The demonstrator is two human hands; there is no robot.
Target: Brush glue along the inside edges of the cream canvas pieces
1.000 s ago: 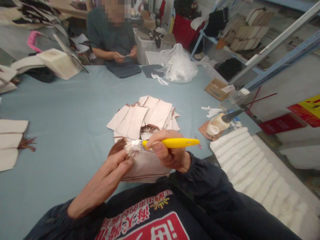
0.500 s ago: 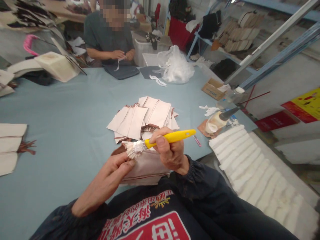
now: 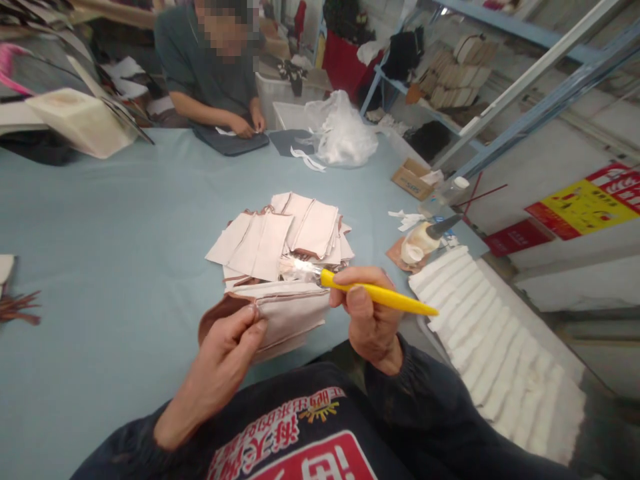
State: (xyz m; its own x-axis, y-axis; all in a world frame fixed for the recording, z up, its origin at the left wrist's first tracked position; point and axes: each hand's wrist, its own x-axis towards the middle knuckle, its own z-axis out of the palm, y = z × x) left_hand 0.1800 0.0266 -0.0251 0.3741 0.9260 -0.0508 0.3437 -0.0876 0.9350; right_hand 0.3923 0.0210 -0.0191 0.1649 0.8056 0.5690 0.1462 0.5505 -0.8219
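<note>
My right hand (image 3: 373, 313) is closed round the yellow handle of a brush (image 3: 380, 293), whose pale, gunky bristles point left over the far edge of a stitched panel piece. With thumb and fingers, my left hand (image 3: 225, 363) pinches the near-left edge of that cream panel piece (image 3: 290, 310), which has brown lining and stitched seams. Behind it, a fanned pile of similar cream panels (image 3: 280, 233) with brown edges lies on the blue-green table (image 3: 125, 233). Whether the bristles touch the panel or the pile I cannot tell.
Right of the pile stands a glue bottle (image 3: 423, 243) with a dark nozzle. White padded strips (image 3: 500, 333) lie at the right. Farther back are a small cardboard box (image 3: 413, 180) and a clear plastic bag (image 3: 347, 137). Across the table a person (image 3: 205, 80) handles dark pieces.
The brush has moved from above my left fingertips to the right and away, its handle now sloping down to the right. My left hand still pinches the panel. The view has shifted slightly.
</note>
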